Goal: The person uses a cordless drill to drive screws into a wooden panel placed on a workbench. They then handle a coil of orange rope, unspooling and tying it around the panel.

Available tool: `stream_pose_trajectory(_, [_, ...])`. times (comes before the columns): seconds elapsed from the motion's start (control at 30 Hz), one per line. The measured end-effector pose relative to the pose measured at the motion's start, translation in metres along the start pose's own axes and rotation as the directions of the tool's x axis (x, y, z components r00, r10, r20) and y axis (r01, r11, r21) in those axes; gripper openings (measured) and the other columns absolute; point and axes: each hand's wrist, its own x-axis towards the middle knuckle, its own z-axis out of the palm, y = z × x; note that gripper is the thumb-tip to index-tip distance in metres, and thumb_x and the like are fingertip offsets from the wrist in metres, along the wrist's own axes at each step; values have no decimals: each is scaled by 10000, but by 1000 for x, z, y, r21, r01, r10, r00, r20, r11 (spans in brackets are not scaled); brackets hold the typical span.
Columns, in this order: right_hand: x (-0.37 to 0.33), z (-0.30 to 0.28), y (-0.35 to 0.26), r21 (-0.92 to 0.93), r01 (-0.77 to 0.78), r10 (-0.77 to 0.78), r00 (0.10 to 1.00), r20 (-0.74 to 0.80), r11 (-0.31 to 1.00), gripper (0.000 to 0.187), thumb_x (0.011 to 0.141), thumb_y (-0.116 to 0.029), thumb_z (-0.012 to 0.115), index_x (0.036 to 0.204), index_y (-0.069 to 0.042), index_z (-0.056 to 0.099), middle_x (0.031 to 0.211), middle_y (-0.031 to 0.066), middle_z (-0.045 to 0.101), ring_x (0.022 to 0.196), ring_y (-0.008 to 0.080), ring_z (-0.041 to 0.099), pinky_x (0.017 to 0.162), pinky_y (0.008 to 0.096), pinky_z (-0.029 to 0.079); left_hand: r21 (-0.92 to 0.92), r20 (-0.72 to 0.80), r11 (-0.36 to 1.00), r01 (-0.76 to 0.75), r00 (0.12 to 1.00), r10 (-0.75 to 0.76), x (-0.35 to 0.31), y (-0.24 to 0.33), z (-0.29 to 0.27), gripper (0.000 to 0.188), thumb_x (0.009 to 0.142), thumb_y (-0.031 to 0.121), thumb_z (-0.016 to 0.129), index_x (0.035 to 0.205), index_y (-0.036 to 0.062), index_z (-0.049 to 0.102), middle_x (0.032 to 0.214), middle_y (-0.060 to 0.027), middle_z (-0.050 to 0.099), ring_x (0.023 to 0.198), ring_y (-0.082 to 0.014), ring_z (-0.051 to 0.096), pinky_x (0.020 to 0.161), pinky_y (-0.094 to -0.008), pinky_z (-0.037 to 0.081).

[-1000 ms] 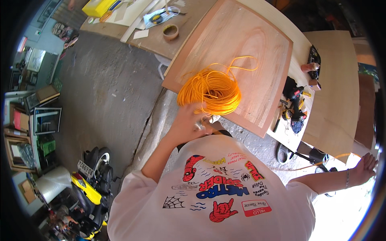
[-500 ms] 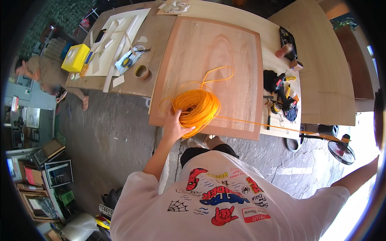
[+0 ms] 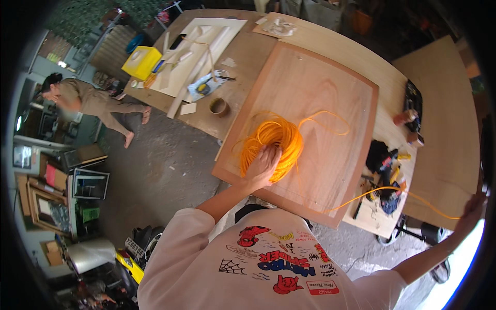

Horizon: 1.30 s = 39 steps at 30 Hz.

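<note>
A thick coil of orange cord [image 3: 289,142] rests tilted on the wooden panel [image 3: 315,77] in front of me. My left hand [image 3: 264,164] grips the coil's near side, its fingers curled over into the middle. A loose loop of cord lies on the panel just right of the coil. From the panel's near edge a single strand [image 3: 361,195] runs out to the far right, over the tools. There it meets my right hand [image 3: 471,209], which is closed and held out wide by the dark rim of the picture, partly blurred.
Power tools [image 3: 385,175] lie to the panel's right, near a dark case [image 3: 412,101]. Left of it stand a tape roll [image 3: 218,107], a masked tool bundle [image 3: 206,85] and a yellow box [image 3: 141,63]. Another person [image 3: 95,101] walks at the left. Frames [image 3: 88,183] lean below.
My view has turned, shifting the table rightward. My left hand has moved from the coil's left side to its near side. My right hand has come into view, and the strand now sags.
</note>
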Motion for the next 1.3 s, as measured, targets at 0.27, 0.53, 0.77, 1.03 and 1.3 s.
stream_pose_trajectory(0.27, [-119,306,97,257,-350,283,922,263,901,374,1099,-307,458,1232,-3,630,685,-58,390,541,23,317,472,193,266,-481,44,819,314,941,-335,21,-8,5,1037,657,341,868,1450,-63,336,1138,-242,634,1090,-314,631,987,-410,472])
stream_pose_trajectory(0.53, [-99,331,66,723,-191,166,980,106,664,333,1093,-268,456,1230,10,578,743,-12,404,599,69,342,533,233,328,-992,25,79,94,785,-619,39,-140,-157,823,697,40,845,1405,-19,430,1244,-155,645,1093,-257,664,935,-393,561])
stream_pose_trajectory(0.77, [-96,390,-28,529,162,-252,962,101,833,374,1095,-203,409,1334,59,528,810,0,396,674,109,337,653,271,334,-446,-450,883,148,816,-364,58,-343,-186,792,716,163,855,1382,27,448,1226,-184,653,1087,-334,659,965,-425,523])
stream_pose_trajectory(1.03, [-257,536,9,-201,653,-142,433,890,731,199,851,-8,597,1030,-19,684,975,125,626,945,299,624,830,395,522,-265,-388,964,32,911,-137,42,-394,-21,658,784,244,815,1367,79,557,1283,-200,614,1171,-356,603,992,-435,480])
stream_pose_trajectory(1.3, [-370,521,169,-283,561,17,432,902,778,167,921,-101,617,1076,-67,671,824,100,673,833,309,646,786,429,523,-798,-166,582,-159,985,42,-69,-119,66,126,876,166,707,963,77,689,955,-109,679,928,-307,651,824,-412,519])
